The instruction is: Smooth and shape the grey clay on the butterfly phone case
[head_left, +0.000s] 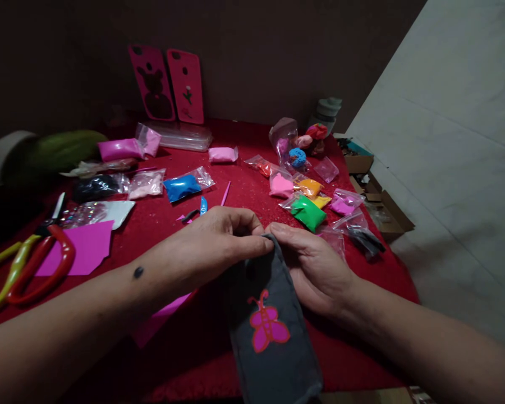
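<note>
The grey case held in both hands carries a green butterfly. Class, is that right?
No. The head view shows the butterfly on the grey case is pink, not green; the left hand and right hand do hold it.

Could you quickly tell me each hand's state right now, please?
Left hand: closed, pinching the grey case.
Right hand: closed, holding the same case.

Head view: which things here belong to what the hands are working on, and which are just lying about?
In use: grey case, pinched at its top edge by left hand and right hand.
Lying about: scissors, pink paper, blue clay bag, green clay bag, two pink cases at the wall.
</note>
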The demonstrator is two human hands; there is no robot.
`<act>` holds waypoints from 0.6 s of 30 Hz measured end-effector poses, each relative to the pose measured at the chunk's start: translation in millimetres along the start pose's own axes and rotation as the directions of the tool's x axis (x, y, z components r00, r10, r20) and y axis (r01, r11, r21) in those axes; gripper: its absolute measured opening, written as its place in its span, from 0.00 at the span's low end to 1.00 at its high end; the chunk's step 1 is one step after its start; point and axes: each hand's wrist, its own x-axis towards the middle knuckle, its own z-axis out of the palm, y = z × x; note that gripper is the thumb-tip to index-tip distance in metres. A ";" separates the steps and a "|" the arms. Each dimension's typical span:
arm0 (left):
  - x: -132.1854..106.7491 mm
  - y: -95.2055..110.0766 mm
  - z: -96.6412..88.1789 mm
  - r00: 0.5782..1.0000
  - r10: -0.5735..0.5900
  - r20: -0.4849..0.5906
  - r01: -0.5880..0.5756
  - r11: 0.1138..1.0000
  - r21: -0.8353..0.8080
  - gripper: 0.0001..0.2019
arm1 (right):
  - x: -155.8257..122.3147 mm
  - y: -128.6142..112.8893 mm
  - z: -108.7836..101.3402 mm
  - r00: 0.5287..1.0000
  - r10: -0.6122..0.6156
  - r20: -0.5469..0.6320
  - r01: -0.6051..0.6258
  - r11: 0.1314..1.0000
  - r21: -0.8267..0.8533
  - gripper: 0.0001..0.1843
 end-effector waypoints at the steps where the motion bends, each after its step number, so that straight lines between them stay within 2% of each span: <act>1: 0.1 0.4 -0.3 1.000 -0.006 0.003 0.006 1.000 -0.003 0.12 | 0.2 -0.2 -0.3 1.000 0.002 -0.002 -0.002 1.000 0.004 0.06; 11: 0.2 1.1 0.7 1.000 -0.016 -0.007 0.016 1.000 0.023 0.09 | 0.7 -1.3 0.7 1.000 -0.002 0.006 0.002 1.000 0.009 0.08; 18: -0.3 4.8 1.8 1.000 -0.011 -0.016 0.012 0.997 0.079 0.08 | -0.6 0.1 -0.7 1.000 -0.001 0.005 0.001 1.000 -0.010 0.05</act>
